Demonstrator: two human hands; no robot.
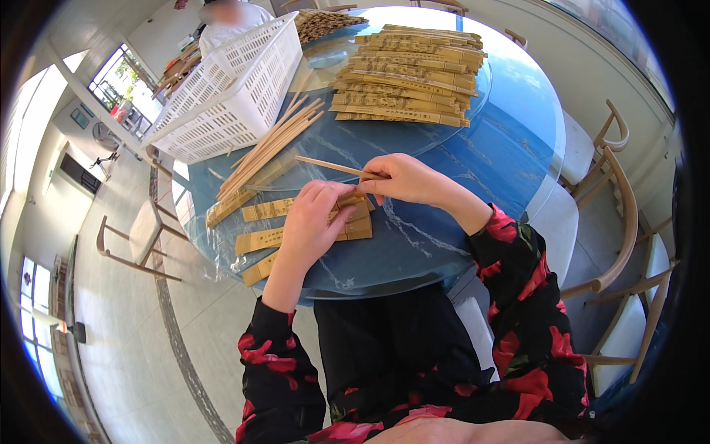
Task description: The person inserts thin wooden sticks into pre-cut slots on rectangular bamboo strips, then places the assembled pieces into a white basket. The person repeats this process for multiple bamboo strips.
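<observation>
Between the thumb and fingers of my right hand (pixel 407 180) is a pale wooden chopstick (pixel 325 164), pointing left; whether a second lies against it I cannot tell. My left hand (pixel 314 222) is closed over a printed brown paper chopstick sleeve (pixel 268 210), its fingertips meeting those of my right hand at the sleeve's end. That end is mostly hidden by my fingers. Under and beside my left hand lie more brown sleeves (pixel 259 240), fanned out on the blue marbled table (pixel 436 248). Loose chopsticks (pixel 270 144) lie in a bundle just beyond them.
A large stack of brown sleeves (pixel 410 78) fills the table's far middle, on a round glass turntable (pixel 473 103). At the far left stands a white perforated plastic basket (pixel 229 96). Beyond it is another person (pixel 229 26). Wooden chairs (pixel 617 222) surround the table.
</observation>
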